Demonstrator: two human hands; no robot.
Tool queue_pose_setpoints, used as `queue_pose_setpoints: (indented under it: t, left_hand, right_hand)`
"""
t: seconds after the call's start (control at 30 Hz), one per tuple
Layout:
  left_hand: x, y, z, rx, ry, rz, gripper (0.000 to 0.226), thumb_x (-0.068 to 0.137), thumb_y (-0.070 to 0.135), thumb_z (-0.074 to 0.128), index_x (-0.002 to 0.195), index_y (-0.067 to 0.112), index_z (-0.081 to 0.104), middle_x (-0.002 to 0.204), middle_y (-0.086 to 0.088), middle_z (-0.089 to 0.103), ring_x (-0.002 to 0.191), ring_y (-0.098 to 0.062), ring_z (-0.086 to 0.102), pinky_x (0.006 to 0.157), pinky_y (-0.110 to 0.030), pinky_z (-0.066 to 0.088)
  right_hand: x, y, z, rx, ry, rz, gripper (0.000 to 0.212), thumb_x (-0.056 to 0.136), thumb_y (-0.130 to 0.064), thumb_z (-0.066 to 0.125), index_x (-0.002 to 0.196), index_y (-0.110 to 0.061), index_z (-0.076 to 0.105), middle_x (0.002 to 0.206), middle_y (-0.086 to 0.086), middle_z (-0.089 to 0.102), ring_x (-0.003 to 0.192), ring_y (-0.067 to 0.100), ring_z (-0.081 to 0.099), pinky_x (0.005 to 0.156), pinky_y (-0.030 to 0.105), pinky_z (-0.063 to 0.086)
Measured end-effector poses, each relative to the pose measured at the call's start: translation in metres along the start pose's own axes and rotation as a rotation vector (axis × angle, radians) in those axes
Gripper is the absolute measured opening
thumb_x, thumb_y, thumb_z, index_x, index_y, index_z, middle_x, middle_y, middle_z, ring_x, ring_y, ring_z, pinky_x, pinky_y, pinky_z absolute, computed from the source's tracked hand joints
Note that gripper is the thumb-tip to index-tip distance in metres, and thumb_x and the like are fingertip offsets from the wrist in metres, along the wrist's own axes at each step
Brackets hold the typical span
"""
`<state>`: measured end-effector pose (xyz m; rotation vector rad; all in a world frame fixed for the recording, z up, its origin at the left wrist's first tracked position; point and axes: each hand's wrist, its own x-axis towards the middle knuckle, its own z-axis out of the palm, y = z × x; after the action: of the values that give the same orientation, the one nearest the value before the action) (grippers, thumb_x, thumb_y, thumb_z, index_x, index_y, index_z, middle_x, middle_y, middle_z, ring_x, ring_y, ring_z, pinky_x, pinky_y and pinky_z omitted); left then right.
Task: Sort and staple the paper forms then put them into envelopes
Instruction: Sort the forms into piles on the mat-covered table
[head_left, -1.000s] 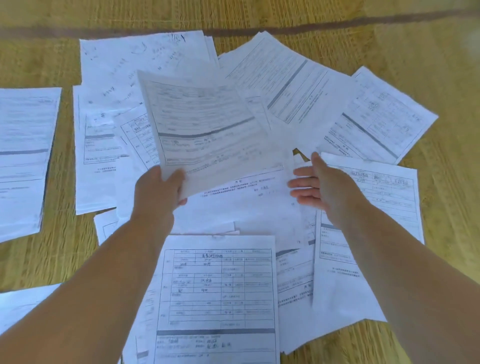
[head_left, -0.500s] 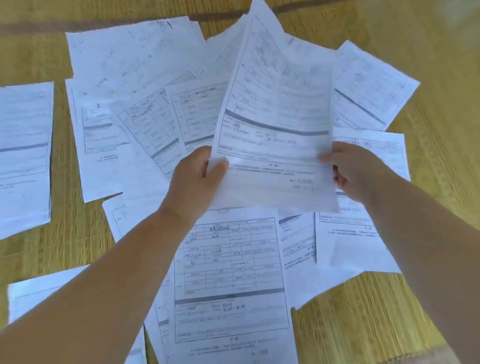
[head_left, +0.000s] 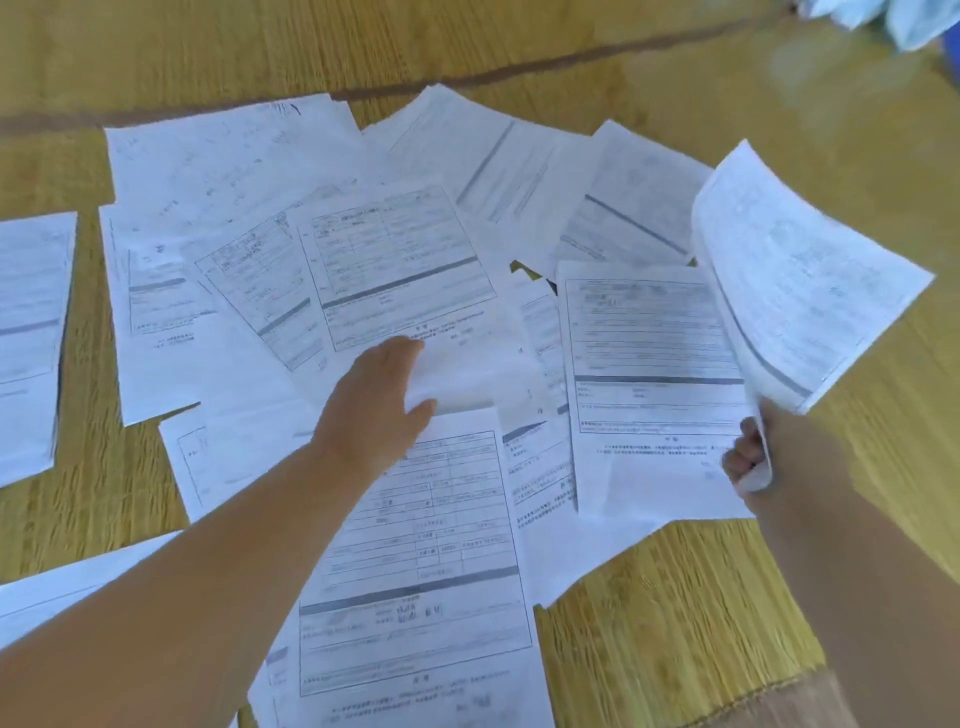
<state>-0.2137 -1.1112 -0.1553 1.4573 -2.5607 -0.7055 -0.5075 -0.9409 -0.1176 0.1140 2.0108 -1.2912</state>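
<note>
Head view looks down on a yellow woven straw mat (head_left: 675, 639) covered by a wide spread of overlapping white printed paper forms (head_left: 395, 280). At the right edge, 1 curled white form sheet (head_left: 789, 291) stands lifted above the mat, its lower corner pinched in the right hand (head_left: 753, 460). Well apart from it, the left hand (head_left: 379, 400) lies on the middle of the spread, fingers relaxed, thumb on a sheet edge.
</note>
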Motion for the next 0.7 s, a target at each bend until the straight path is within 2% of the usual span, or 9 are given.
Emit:
queue_pose_setpoints:
  t: [0.1, 0.17, 0.23, 0.37, 0.43, 0.53, 0.6, 0.67, 0.7]
  left_hand:
    - [0.034, -0.001, 0.013, 0.095, -0.09, -0.051, 0.084, 0.086, 0.043, 0.064, 0.151, 0.015, 0.019, 0.161, -0.009, 0.01, 0.147, -0.027, 0.01, 0.119, -0.039, 0.015]
    - [0.051, -0.004, 0.019, 0.147, -0.167, -0.098, 0.09, 0.084, 0.052, 0.063, 0.152, 0.017, 0.015, 0.161, -0.008, 0.006, 0.148, -0.027, 0.007, 0.119, -0.041, 0.014]
    - [0.061, -0.008, 0.019, 0.191, -0.183, -0.069, 0.077, 0.085, 0.053, 0.06, 0.147, 0.018, 0.03, 0.156, -0.007, 0.025, 0.142, -0.027, 0.023, 0.112, -0.038, 0.026]
    - [0.056, -0.02, 0.008, 0.147, 0.042, 0.234, 0.035, 0.091, 0.037, 0.043, 0.108, 0.016, 0.064, 0.102, -0.001, 0.067, 0.092, -0.029, 0.064, 0.074, -0.039, 0.051]
    - [0.057, -0.025, -0.004, 0.081, 0.148, 0.328, 0.037, 0.087, 0.03, 0.036, 0.096, 0.014, 0.068, 0.085, -0.002, 0.07, 0.074, -0.028, 0.067, 0.061, -0.039, 0.054]
    - [0.059, -0.024, -0.025, 0.104, 0.28, 0.376, 0.024, 0.087, 0.017, 0.046, 0.089, 0.013, 0.069, 0.085, -0.001, 0.071, 0.074, -0.026, 0.067, 0.056, -0.036, 0.053]
    - [0.045, -0.009, -0.029, 0.152, 0.315, 0.471, 0.016, 0.079, 0.01, 0.055, 0.084, 0.014, 0.069, 0.084, -0.001, 0.07, 0.072, -0.026, 0.066, 0.05, -0.033, 0.051]
    - [0.019, 0.014, -0.017, 0.183, 0.239, 0.617, 0.019, 0.062, 0.003, 0.061, 0.076, 0.015, 0.068, 0.077, -0.001, 0.066, 0.064, -0.026, 0.062, 0.041, -0.03, 0.046]
    - [0.004, 0.024, -0.006, 0.17, 0.187, 0.677, 0.022, 0.057, 0.001, 0.063, 0.074, 0.015, 0.067, 0.075, 0.0, 0.065, 0.062, -0.024, 0.061, 0.04, -0.028, 0.044]
  right_hand:
    - [0.01, 0.005, -0.01, -0.04, 0.073, 0.02, 0.016, 0.078, -0.032, 0.054, 0.07, -0.019, 0.055, 0.064, -0.003, 0.057, 0.059, 0.018, 0.052, 0.063, 0.03, 0.046]
    - [0.016, 0.007, -0.015, -0.023, 0.068, 0.06, 0.022, 0.075, -0.037, 0.057, 0.085, -0.019, 0.066, 0.081, 0.0, 0.064, 0.071, 0.022, 0.062, 0.072, 0.038, 0.054]
    - [0.015, 0.006, -0.016, 0.024, 0.057, 0.049, 0.014, 0.078, -0.034, 0.058, 0.083, -0.022, 0.063, 0.073, -0.003, 0.06, 0.06, 0.017, 0.057, 0.056, 0.032, 0.05]
    - [0.016, 0.007, -0.014, 0.209, 0.035, 0.134, 0.025, 0.09, -0.018, 0.062, 0.069, -0.02, 0.049, 0.047, -0.007, 0.046, 0.034, 0.007, 0.042, 0.037, 0.023, 0.035]
    - [0.012, 0.002, -0.006, 0.312, -0.045, 0.192, 0.03, 0.072, -0.018, 0.078, 0.069, -0.019, 0.049, 0.051, -0.005, 0.044, 0.03, 0.007, 0.037, 0.032, 0.018, 0.032]
    - [0.008, -0.008, 0.003, 0.322, -0.117, 0.192, 0.054, 0.034, -0.025, 0.087, 0.072, -0.017, 0.049, 0.059, -0.003, 0.038, 0.033, 0.007, 0.032, 0.032, 0.016, 0.03]
    - [0.003, -0.014, 0.014, 0.262, -0.23, 0.184, 0.048, 0.048, -0.028, 0.091, 0.077, -0.015, 0.055, 0.058, -0.001, 0.045, 0.033, 0.007, 0.038, 0.033, 0.016, 0.035]
    - [-0.003, -0.021, 0.031, 0.195, -0.234, 0.147, 0.009, 0.088, -0.016, 0.066, 0.085, -0.011, 0.059, 0.06, 0.002, 0.063, 0.039, 0.009, 0.055, 0.037, 0.019, 0.045]
    - [-0.004, -0.022, 0.041, 0.149, -0.239, 0.142, 0.008, 0.094, -0.01, 0.055, 0.09, -0.008, 0.061, 0.065, 0.003, 0.069, 0.047, 0.011, 0.063, 0.041, 0.021, 0.05]
